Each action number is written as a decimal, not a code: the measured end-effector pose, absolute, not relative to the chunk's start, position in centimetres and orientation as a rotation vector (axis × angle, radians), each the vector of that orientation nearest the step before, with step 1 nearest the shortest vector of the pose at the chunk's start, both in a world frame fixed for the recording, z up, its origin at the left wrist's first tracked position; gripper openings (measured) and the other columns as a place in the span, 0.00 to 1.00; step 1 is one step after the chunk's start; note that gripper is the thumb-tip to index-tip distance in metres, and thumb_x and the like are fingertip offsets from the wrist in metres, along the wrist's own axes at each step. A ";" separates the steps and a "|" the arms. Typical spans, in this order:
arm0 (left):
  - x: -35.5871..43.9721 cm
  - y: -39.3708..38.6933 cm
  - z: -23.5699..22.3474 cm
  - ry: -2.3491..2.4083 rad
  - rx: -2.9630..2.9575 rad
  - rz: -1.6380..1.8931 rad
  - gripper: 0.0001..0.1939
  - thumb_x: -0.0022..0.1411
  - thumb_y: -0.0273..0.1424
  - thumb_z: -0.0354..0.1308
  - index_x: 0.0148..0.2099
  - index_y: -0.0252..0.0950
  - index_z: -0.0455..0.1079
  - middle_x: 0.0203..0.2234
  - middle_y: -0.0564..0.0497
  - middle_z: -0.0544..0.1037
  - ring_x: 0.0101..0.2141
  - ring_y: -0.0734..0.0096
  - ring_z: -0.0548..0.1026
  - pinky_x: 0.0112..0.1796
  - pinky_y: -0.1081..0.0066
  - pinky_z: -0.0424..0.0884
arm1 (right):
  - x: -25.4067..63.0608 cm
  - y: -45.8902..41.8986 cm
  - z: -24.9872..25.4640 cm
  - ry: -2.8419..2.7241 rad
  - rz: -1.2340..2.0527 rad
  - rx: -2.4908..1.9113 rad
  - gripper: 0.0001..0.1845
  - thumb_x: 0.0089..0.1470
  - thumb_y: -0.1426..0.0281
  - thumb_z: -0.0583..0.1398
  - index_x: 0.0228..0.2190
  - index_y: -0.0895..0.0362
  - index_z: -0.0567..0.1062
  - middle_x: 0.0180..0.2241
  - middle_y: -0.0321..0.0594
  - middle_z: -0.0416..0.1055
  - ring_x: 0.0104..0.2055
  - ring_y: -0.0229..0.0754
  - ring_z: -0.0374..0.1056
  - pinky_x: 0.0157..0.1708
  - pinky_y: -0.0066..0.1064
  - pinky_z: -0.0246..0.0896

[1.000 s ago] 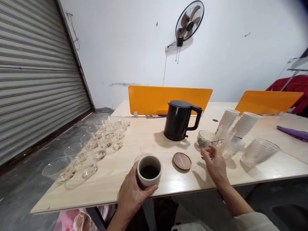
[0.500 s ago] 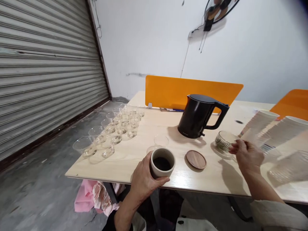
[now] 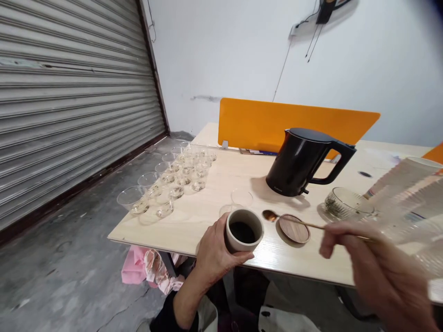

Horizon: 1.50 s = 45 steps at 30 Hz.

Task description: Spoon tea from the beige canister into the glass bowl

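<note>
My left hand [image 3: 216, 249] is closed round a pale ceramic cup [image 3: 256, 230] with dark contents, held tilted a little toward me at the table's front edge. My right hand [image 3: 367, 258], smeared by motion, grips the thin handle of a long gold spoon [image 3: 270, 215]. The spoon's bowl points left, close to the cup's rim but apart from it. Beneath the handle lies a round wooden coaster [image 3: 294, 229]. A ribbed glass cup [image 3: 346, 203] with dry green bits inside stands beyond my right hand. An empty-looking clear glass [image 3: 242, 198] is partly hidden behind the ceramic cup.
A black electric kettle [image 3: 297, 161] stands behind the coaster, before an orange divider [image 3: 294, 122]. Several clear glasses [image 3: 162, 203] with small bits inside line the table's left side. Stacks of plastic cups [image 3: 408, 184] stand at the right. Pink cloth [image 3: 134, 265] lies below.
My right hand has come away from the ribbed glass cup and now holds the gold spoon, extended left toward the ceramic cup. My left hand keeps its hold; the camera view has shifted right.
</note>
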State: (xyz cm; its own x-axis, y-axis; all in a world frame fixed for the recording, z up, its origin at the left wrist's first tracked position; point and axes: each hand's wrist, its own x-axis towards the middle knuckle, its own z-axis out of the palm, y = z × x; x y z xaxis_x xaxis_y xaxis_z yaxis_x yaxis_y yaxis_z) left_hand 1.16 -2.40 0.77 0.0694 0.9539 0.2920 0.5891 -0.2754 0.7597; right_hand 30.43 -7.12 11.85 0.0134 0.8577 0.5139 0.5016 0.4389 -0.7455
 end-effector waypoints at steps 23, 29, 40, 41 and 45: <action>1.1 -2.3 1.1 1.498 1.928 1.092 0.54 0.43 0.50 0.75 0.68 0.44 0.55 0.58 0.44 0.73 0.56 0.45 0.73 0.56 0.50 0.69 | 23.8 -0.9 10.1 -1.468 1.171 -1.045 0.14 0.65 0.57 0.58 0.38 0.54 0.75 0.23 0.33 0.68 0.21 0.34 0.62 0.21 0.28 0.55; 1.1 -2.3 0.8 1.521 1.921 1.085 0.55 0.43 0.50 0.74 0.68 0.44 0.54 0.59 0.43 0.73 0.57 0.45 0.72 0.57 0.49 0.68 | 24.0 -0.3 9.9 -1.273 1.202 -1.030 0.13 0.62 0.56 0.61 0.36 0.54 0.75 0.24 0.33 0.66 0.22 0.36 0.63 0.20 0.28 0.57; 1.1 -2.3 0.9 1.519 1.928 1.072 0.54 0.44 0.49 0.74 0.68 0.44 0.53 0.59 0.43 0.73 0.57 0.45 0.72 0.57 0.49 0.68 | 24.4 0.5 9.3 -1.165 1.178 -1.014 0.12 0.61 0.57 0.61 0.36 0.52 0.74 0.25 0.32 0.66 0.21 0.34 0.62 0.20 0.28 0.60; 1.1 -2.3 0.9 1.519 1.929 1.077 0.54 0.44 0.50 0.74 0.68 0.43 0.53 0.59 0.43 0.73 0.57 0.45 0.72 0.57 0.49 0.68 | 24.4 0.5 9.3 -1.162 1.177 -1.014 0.12 0.61 0.57 0.61 0.37 0.52 0.74 0.25 0.32 0.66 0.21 0.34 0.62 0.20 0.28 0.60; 1.1 -2.3 0.7 1.516 1.936 1.094 0.55 0.43 0.50 0.74 0.68 0.44 0.53 0.59 0.43 0.72 0.57 0.45 0.72 0.57 0.50 0.69 | 23.7 -0.3 9.3 -1.368 1.085 -1.062 0.13 0.64 0.57 0.59 0.37 0.53 0.75 0.25 0.33 0.68 0.22 0.35 0.64 0.22 0.29 0.61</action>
State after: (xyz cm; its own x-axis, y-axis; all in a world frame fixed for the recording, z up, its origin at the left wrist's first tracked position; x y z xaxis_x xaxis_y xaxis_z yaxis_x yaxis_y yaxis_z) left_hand 1.14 -2.25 0.75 0.0828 0.9470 0.3103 0.5931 -0.2971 0.7484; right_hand 23.74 -0.31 9.31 -0.0626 0.9790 0.1940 0.0337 0.1964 -0.9800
